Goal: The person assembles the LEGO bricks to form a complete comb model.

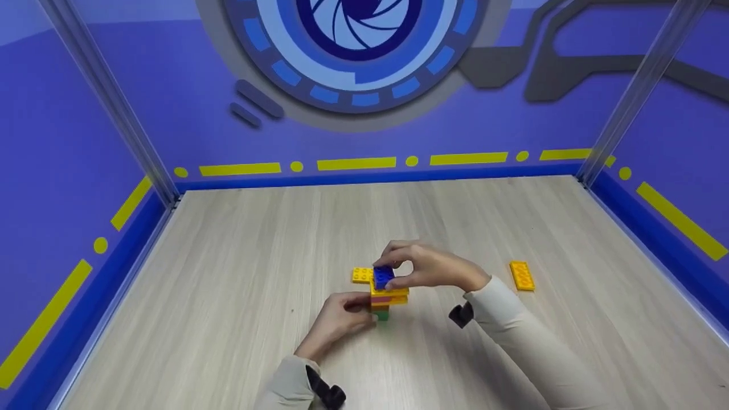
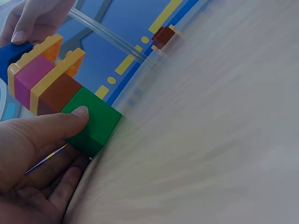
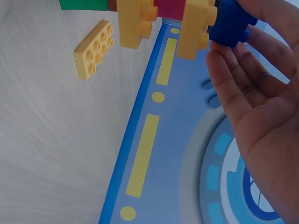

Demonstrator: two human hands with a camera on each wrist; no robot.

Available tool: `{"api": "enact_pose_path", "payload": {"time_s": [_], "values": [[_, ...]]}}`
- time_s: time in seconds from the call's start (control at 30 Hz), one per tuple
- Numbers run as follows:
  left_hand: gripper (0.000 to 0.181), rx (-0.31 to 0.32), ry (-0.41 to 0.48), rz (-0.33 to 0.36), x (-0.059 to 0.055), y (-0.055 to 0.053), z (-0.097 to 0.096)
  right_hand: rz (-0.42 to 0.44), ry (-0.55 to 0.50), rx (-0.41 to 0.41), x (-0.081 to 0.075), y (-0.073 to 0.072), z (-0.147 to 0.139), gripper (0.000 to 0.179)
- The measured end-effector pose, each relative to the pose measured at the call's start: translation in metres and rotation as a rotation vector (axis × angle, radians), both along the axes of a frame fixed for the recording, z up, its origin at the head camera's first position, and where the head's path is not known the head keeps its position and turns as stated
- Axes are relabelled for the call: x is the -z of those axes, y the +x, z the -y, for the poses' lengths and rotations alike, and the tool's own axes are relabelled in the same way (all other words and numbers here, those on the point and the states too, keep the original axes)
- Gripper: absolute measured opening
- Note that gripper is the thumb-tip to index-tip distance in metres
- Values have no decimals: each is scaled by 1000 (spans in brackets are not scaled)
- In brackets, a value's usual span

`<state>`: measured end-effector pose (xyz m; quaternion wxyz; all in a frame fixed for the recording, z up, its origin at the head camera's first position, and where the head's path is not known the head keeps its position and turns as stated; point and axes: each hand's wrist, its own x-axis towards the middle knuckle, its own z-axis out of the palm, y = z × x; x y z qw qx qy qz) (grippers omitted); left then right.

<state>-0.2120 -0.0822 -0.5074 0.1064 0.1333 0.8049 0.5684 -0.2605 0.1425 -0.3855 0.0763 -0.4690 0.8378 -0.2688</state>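
A tower of toy building bricks stands on the table in front of me. At its base is a green brick, then a brown brick, a yellow plate, a magenta brick and another yellow plate. My left hand grips the green brick, its thumb pressed on one face. On top sits a blue brick, pinched between thumb and fingers of my right hand. The yellow plates stick out to one side past the narrower bricks.
Behind the tower, a loose yellow plate lies studs up. Another yellow plate lies to the right. Farther off in the left wrist view is a dark red brick with yellow parts around it. Blue printed walls enclose the wooden table.
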Motion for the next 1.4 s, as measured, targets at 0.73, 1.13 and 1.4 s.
{"api": "enact_pose_path", "payload": {"time_s": [0.73,1.13,1.4], "values": [[40,-7,18,-29,-9,6,-3,13,53,14,0,6,8,34],[42,3,75,2,0,1,0,37,53,7,-2,6,10,35],[39,12,41,-43,-16,10,-2,94,55,21,-3,4,11,33]]}}
